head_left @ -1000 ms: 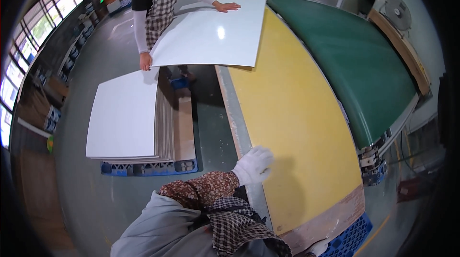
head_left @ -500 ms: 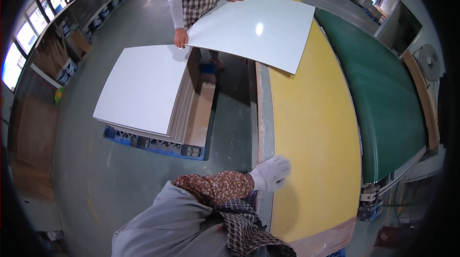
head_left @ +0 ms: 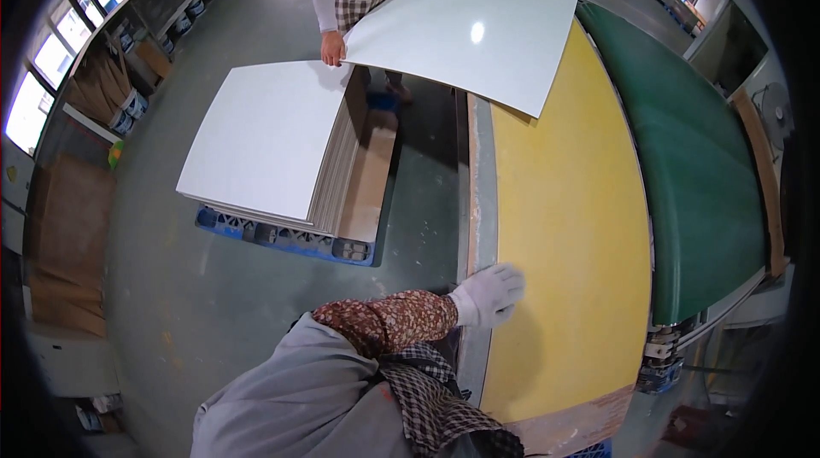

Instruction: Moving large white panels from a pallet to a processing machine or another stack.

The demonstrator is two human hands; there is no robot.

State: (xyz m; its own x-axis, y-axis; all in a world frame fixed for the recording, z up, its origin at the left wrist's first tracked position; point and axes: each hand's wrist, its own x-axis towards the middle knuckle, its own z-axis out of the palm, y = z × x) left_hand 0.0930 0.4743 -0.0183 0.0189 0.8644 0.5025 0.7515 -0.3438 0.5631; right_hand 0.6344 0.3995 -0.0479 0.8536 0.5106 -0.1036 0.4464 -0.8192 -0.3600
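- Head view; clock positions read from the frame's centre.
- Gloved left hand (head_left: 491, 294), between 4 and 5 o'clock: white glove, laid over the left border of the yellow board; fingers extended, close together, pinching nothing visible; pressure cannot be told. Right hand: out of view.
- Yellow board (head_left: 568, 245), 3 o'clock: broad, flat, dull-faced. Judged stiff, heavy, low in slip under a glove; hold by the long edges.
- Glossy white panel (head_left: 461, 40), 1 o'clock: right part over the yellow board, left part spanning the gap toward the stack; contact beneath unclear. Judged stiff with slight flex, awkward rather than crushing in weight, slick-faced, prone to chipped corners and scratches; hold by opposite edges, fingers underneath.
- Co-worker's bare hand (head_left: 333, 48), 11 o'clock: at the panel's left corner; exact closure unclear.
- Stack of white panels (head_left: 265, 138), between 9 and 10 o'clock: on a blue pallet (head_left: 282, 234).
- Surface: grey strip (head_left: 483, 176) lining the yellow board's left side; speckled grey-green floor (head_left: 213, 313).
- Room: green conveyor belt (head_left: 705, 193), 3 o'clock; fan (head_left: 773, 112), between 2 and 3; barred windows (head_left: 53, 52) and buckets (head_left: 135, 104), about 10.
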